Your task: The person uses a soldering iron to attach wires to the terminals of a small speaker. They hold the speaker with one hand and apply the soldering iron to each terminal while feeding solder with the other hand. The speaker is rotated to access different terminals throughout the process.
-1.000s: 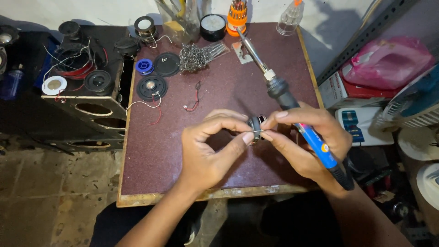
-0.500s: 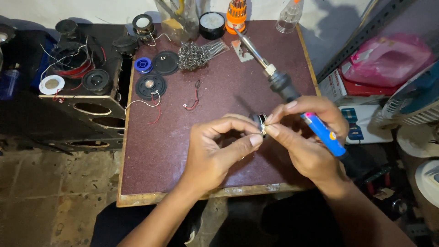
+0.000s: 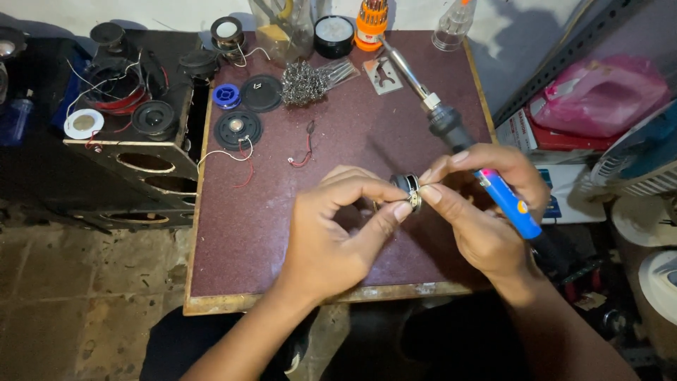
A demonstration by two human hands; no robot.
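Fingers of both hands, left hand and right hand, pinch small speaker above table; right also grips iron, tip far, unapplied.

I see both hands over table front-centre; small speaker between left hand and right hand. Soldering iron lies in right hand, tip toward back. Speaker box left of table.

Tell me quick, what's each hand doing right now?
Left hand: closed, pinching the small round speaker part between thumb and fingers.
Right hand: closed, holding the blue-handled soldering iron, fingertips also on the speaker part.
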